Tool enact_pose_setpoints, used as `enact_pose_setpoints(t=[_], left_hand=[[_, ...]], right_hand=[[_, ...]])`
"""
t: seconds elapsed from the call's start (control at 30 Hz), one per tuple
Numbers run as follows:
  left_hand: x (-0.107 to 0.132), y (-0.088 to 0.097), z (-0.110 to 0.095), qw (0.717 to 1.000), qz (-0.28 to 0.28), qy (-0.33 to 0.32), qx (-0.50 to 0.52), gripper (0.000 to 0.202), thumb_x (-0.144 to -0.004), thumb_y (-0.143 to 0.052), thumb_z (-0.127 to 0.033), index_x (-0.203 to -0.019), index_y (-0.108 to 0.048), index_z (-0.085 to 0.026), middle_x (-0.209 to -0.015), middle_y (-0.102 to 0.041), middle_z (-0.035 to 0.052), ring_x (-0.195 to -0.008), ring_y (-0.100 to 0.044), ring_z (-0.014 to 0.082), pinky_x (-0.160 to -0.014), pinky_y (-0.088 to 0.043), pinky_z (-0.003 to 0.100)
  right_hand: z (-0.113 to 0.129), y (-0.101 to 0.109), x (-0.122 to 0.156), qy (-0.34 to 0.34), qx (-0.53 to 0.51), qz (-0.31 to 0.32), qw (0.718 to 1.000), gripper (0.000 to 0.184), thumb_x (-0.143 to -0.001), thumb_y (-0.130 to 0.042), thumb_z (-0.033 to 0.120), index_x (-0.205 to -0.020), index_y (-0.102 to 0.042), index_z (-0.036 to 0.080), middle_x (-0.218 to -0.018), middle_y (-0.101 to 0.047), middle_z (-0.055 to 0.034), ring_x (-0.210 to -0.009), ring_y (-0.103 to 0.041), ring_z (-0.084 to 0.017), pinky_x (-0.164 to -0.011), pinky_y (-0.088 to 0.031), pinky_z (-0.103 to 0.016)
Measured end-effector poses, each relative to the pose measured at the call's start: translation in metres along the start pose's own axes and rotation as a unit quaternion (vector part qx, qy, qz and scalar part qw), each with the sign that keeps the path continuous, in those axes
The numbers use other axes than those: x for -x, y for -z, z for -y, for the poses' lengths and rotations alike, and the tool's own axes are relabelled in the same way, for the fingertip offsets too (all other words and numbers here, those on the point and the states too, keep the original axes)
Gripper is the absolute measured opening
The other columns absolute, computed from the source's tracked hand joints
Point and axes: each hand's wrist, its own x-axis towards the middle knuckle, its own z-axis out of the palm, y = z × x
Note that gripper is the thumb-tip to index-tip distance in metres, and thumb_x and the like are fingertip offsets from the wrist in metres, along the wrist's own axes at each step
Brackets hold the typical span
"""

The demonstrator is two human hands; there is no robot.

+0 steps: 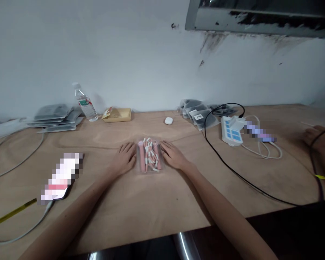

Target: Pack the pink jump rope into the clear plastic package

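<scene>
A clear plastic pack lies flat on the wooden table between my two hands. Inside it is a beaded jump rope in pink and white, with a pink handle along each side. Palm down beside the pack's left edge rests my left hand, its fingers stretched out and nothing in it. On the opposite side my right hand also lies flat, fingers extended, with the fingertips at the pack's upper right edge. Whether either hand actually touches the plastic, I cannot tell.
A phone on a cable lies left. Along the wall stand grey packets, a water bottle, a cardboard tray, a white case and more packets. Rightward are a power strip, cables and another person's hand.
</scene>
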Motion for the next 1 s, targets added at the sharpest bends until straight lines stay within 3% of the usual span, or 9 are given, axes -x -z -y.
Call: enact_pose_setpoints(t=[0.1,0.33,0.53,0.77,1.0], left_hand=[[0.002,-0.005,-0.002,0.998,0.030,0.000,-0.048,0.059,-0.096,-0.034,-0.028,-0.150,-0.041,-0.006,-0.160,-0.038,0.0191,-0.150,-0.029,0.0332,-0.122,-0.023,0.054],[0.004,-0.009,-0.005,0.995,0.053,0.000,-0.081,0.061,-0.097,-0.032,-0.027,-0.154,-0.036,-0.005,-0.164,-0.030,0.0188,-0.152,-0.024,0.0349,-0.123,-0.019,0.053],[0.004,-0.007,-0.005,0.993,0.072,0.004,-0.089,0.063,-0.097,-0.031,-0.027,-0.156,-0.031,-0.003,-0.164,-0.027,0.0196,-0.153,-0.021,0.0357,-0.124,-0.018,0.053],[0.002,-0.011,-0.011,0.991,0.074,0.016,-0.107,0.064,-0.096,-0.034,-0.028,-0.156,-0.032,-0.005,-0.165,-0.025,0.0210,-0.153,-0.019,0.0383,-0.122,-0.016,0.057],[0.000,-0.008,-0.007,0.991,0.093,0.017,-0.095,0.065,-0.097,-0.032,-0.028,-0.156,-0.030,-0.004,-0.165,-0.026,0.0195,-0.153,-0.020,0.0367,-0.123,-0.016,0.054]], right_hand=[[-0.002,0.000,0.001,0.005,0.012,0.029,0.999,0.058,-0.097,-0.036,0.026,-0.152,-0.043,0.010,-0.156,-0.046,-0.0145,-0.147,-0.038,-0.030,-0.122,-0.031,-0.053],[-0.004,0.005,0.006,0.018,0.051,0.082,0.995,0.073,-0.089,-0.043,0.024,-0.157,-0.031,0.002,-0.163,-0.032,-0.0189,-0.152,-0.027,-0.033,-0.123,-0.029,-0.053],[0.001,0.000,0.005,0.033,0.090,0.081,0.992,0.070,-0.092,-0.039,0.025,-0.156,-0.030,-0.001,-0.163,-0.030,-0.0215,-0.152,-0.026,-0.036,-0.123,-0.025,-0.056],[0.001,0.008,0.006,0.011,0.078,0.103,0.992,0.070,-0.090,-0.037,0.022,-0.155,-0.031,-0.003,-0.162,-0.031,-0.0223,-0.151,-0.028,-0.035,-0.124,-0.028,-0.051],[0.003,0.001,0.004,0.022,0.101,0.089,0.991,0.067,-0.093,-0.035,0.024,-0.156,-0.031,0.000,-0.162,-0.034,-0.0204,-0.151,-0.028,-0.034,-0.123,-0.026,-0.054]])
